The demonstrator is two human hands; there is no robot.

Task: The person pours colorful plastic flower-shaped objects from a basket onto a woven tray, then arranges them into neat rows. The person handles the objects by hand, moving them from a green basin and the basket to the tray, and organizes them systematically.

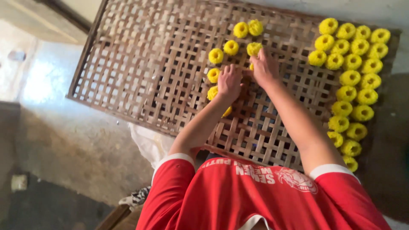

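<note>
Both hands point(247, 74) press yellow coils point(231, 47) mid-tray point(128, 64), left half bare.

We see no packages, labels, signs or screens here. The one thing close to a package is a whitish plastic bag point(147, 142), crumpled and partly hidden under the near edge of the woven rack point(140, 68), just beside our left arm. The only lettering is a white print with an emblem on the red shirt point(238, 196) at the bottom of the view, running across the chest and upside down from where we look. The shirt's sleeves end in white bands.
</note>
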